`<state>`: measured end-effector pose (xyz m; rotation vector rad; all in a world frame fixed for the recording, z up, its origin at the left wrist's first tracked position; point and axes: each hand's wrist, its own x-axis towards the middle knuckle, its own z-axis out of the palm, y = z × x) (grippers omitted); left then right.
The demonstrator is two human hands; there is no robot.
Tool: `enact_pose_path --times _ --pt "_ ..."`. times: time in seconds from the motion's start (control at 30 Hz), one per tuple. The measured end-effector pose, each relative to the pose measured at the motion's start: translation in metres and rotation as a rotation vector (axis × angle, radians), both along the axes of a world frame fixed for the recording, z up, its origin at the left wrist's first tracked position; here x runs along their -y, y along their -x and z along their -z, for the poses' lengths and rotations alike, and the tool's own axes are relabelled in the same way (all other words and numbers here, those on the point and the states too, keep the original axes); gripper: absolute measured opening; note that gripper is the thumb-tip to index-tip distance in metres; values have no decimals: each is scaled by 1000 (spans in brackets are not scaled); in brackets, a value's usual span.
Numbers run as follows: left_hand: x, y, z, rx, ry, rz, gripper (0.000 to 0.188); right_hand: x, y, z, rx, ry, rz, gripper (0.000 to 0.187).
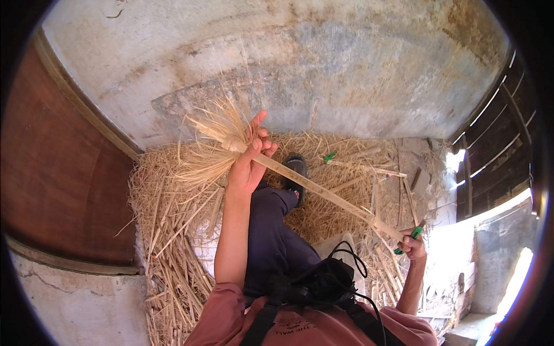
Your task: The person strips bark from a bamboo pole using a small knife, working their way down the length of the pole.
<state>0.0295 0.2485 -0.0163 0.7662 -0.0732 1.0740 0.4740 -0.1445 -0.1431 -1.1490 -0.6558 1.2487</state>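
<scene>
Stick (320, 190) slants above the straw (314, 222), frayed end far left, plain end near right; left hand (249, 162) holds it between thumb and fingers, right hand (415, 248) grips it alongside a green tool (416, 232).

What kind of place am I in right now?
Probably a rough shed or work corner, though I can't be certain. Pale shavings and strips litter the floor, the wall ahead is bare and stained, and gapped dark boards on the right let in light.

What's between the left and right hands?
In the head view, a pale stick spans from left hand to right hand; a dark shoe and straw show beneath it.
</scene>
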Motion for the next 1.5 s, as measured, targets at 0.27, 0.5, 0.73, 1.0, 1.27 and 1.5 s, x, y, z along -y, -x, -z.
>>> enact_pose_path --times 0.27,0.5,0.73,1.0,1.27,1.5 --pt "11 16 4 126 -104 89 110 15 -33 -11 37 -1 58 50" --pt "11 25 18 99 -39 -33 90 20 -31 -9 23 -1 94 42" --pt "11 31 17 42 -37 -71 88 20 -28 -10 34 29 74 45" --pt "10 47 9 143 -113 51 64 28 -38 -10 88 19 69 43" --pt "-10 111 14 -431 175 -310 35 52 -68 -6 165 30 97 39" --pt "-44 176 54 -512 207 -781 46 53 -66 -27 242 143 137 43"
